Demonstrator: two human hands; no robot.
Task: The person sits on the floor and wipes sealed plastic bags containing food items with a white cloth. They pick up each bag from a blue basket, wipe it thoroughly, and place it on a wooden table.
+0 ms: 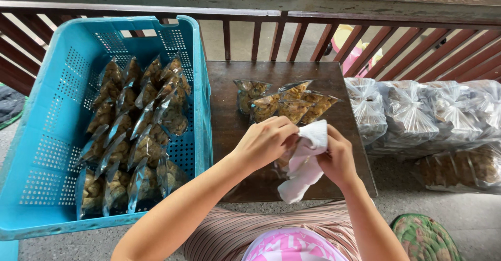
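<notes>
Both my hands meet over the near half of a small dark wooden table [229,125]. My right hand [338,159] grips a white strip of paper or labels [305,162] that hangs down from it. My left hand [266,141] pinches at the top edge of that strip, fingers closed on it. A small packet seems to lie under my hands, mostly hidden. Several clear snack packets [284,103] with brown pieces lie on the far part of the table, just beyond my hands.
A light blue perforated plastic crate [47,135] stands left of the table, filled with rows of similar snack packets [135,135]. Large tied clear bags [417,112] lie on the floor to the right. A brown wooden railing [292,36] runs behind.
</notes>
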